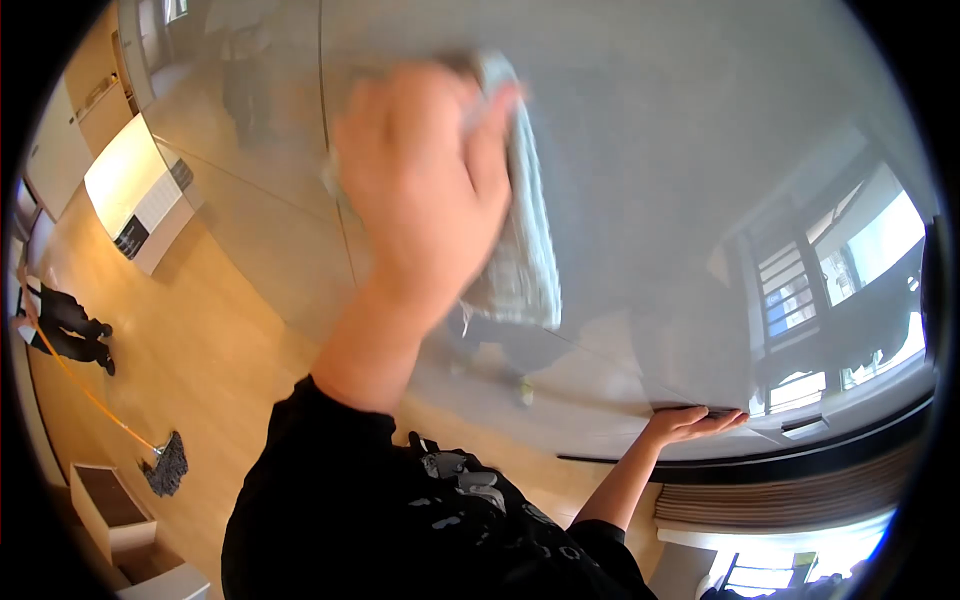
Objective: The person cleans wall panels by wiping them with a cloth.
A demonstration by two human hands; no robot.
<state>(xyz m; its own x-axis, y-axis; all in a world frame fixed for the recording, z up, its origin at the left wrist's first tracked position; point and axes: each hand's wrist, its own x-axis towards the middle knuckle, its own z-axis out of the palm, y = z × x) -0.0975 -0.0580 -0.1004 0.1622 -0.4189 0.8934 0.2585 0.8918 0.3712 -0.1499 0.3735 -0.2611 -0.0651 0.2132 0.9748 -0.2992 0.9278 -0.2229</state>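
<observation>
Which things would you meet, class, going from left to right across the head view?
Another person's dark trousers → grey mop head → wearer's left hand → wearer's right hand.

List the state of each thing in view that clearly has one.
Left hand: closed on the cloth, blurred
Cloth: gripped, against the glossy panel
Right hand: fingers extended, at the panel's edge
Glossy panel: reflecting windows
Mop: head down on the floor, handle slanting up
Box: open-topped
</observation>
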